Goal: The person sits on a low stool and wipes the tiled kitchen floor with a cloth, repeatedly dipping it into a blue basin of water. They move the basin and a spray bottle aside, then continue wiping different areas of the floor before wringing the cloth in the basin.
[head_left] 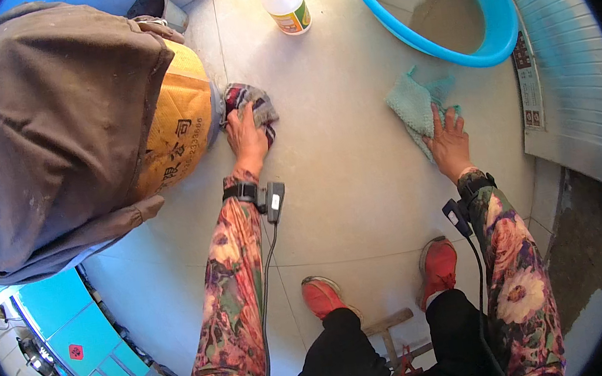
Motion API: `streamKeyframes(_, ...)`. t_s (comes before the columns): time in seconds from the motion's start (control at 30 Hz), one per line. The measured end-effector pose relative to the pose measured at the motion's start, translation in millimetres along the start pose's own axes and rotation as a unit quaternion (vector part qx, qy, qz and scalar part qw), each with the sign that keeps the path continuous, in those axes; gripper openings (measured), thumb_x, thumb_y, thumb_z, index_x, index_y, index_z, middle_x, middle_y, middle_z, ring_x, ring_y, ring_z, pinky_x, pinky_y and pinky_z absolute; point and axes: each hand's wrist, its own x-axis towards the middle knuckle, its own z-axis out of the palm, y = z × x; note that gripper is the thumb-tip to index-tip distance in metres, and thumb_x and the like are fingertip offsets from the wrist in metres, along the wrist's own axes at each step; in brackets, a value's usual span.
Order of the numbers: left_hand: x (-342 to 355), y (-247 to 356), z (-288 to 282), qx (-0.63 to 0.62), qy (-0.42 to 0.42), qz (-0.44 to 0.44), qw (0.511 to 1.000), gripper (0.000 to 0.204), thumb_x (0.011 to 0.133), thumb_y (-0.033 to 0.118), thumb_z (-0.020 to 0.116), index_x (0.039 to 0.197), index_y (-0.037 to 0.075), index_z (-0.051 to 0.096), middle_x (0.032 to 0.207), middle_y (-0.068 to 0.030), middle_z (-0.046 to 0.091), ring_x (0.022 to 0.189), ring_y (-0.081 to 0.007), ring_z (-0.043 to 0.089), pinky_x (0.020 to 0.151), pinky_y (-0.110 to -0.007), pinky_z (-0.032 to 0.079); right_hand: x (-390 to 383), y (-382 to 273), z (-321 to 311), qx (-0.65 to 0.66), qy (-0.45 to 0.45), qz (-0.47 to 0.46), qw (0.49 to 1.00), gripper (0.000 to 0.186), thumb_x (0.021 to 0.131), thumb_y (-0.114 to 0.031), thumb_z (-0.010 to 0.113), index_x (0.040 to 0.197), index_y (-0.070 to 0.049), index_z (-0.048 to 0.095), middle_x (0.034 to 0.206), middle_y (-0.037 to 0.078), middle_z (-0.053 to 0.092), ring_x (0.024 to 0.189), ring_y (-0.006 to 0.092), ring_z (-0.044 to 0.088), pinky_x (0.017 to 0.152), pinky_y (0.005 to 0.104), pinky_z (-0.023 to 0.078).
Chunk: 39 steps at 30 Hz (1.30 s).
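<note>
My left hand (247, 139) presses a dark red and grey patterned rag (262, 111) against the pale tiled floor, its fingers bent over the cloth. The rag lies right at the foot of a large bulky object wrapped in a yellow printed sheet (179, 124) and a brown cloth cover (49, 127). On the other side, my right hand (449, 143) is down at the floor with fingers apart, the fingertips at the edge of a crumpled light green knitted cloth (412, 107). Its palm side is hidden.
Beyond the green cloth stands a blue basin (482, 54) of murky water. A white spray bottle (286, 8) is upright at the far middle. A ridged pale panel (560, 47) edges the right side. Below are my red shoes (440, 265) and a small wooden stool (388, 330).
</note>
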Motion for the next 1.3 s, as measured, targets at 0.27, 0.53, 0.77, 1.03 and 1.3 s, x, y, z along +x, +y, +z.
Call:
streamKeyframes(0.27, -205, -1, -19, -0.026, -0.068, 0.005, 0.997, 0.07, 0.075, -0.008, 0.058, 0.14, 0.016, 0.047, 0.135, -0.0199, 0.041, 0.121, -0.0415, 0.043, 0.102, -0.047, 0.037, 1, -3, -6, 0.008, -0.027, 0.004, 1.0, 0.083, 0.089, -0.036, 0.063, 0.154, -0.018, 0.015, 0.145, 0.021, 0.027, 0.122, 0.0414, 0.037, 0.086, 0.049, 0.048)
streamKeyframes(0.53, -336, -24, -84, -0.046, -0.068, -0.126, 0.989, 0.051, 0.079, -0.003, 0.055, 0.129, 0.008, 0.055, 0.124, -0.0192, 0.049, 0.114, -0.0399, 0.048, 0.099, -0.048, 0.038, 3, 4, 2, 0.016, -0.02, -0.009, 1.0, 0.087, 0.088, -0.034, 0.065, 0.154, -0.018, 0.011, 0.146, 0.023, 0.026, 0.124, 0.0453, 0.036, 0.09, 0.0524, 0.048)
streamKeyframes(0.77, -253, 93, -4, -0.091, -0.131, 0.318, 0.934, 0.049, 0.084, 0.011, 0.055, 0.133, 0.017, 0.054, 0.117, -0.0089, 0.052, 0.095, -0.0244, 0.051, 0.079, -0.04, 0.042, 10, 7, 12, -0.015, -0.006, -0.005, 1.0, 0.086, 0.089, -0.037, 0.063, 0.155, -0.02, 0.01, 0.146, 0.023, 0.027, 0.126, 0.0467, 0.036, 0.092, 0.0553, 0.047)
streamKeyframes(1.03, -322, 36, -25, -0.007, -0.096, 0.031, 0.995, 0.055, 0.081, 0.004, 0.054, 0.133, 0.022, 0.056, 0.123, -0.0086, 0.05, 0.102, -0.0277, 0.051, 0.084, -0.042, 0.04, 16, 21, 22, -0.018, -0.01, -0.004, 1.0, 0.086, 0.091, -0.037, 0.061, 0.155, -0.022, 0.006, 0.148, 0.022, 0.026, 0.126, 0.0459, 0.034, 0.094, 0.0538, 0.046)
streamKeyframes(1.3, -346, -25, -86, 0.05, -0.026, -0.076, 0.996, 0.057, 0.077, -0.003, 0.055, 0.129, 0.02, 0.061, 0.12, -0.0086, 0.05, 0.103, -0.0296, 0.051, 0.087, -0.044, 0.04, 15, 19, 12, -0.01, -0.001, -0.011, 1.0, 0.082, 0.09, -0.03, 0.064, 0.154, -0.017, 0.013, 0.146, 0.024, 0.027, 0.123, 0.046, 0.036, 0.095, 0.0521, 0.046)
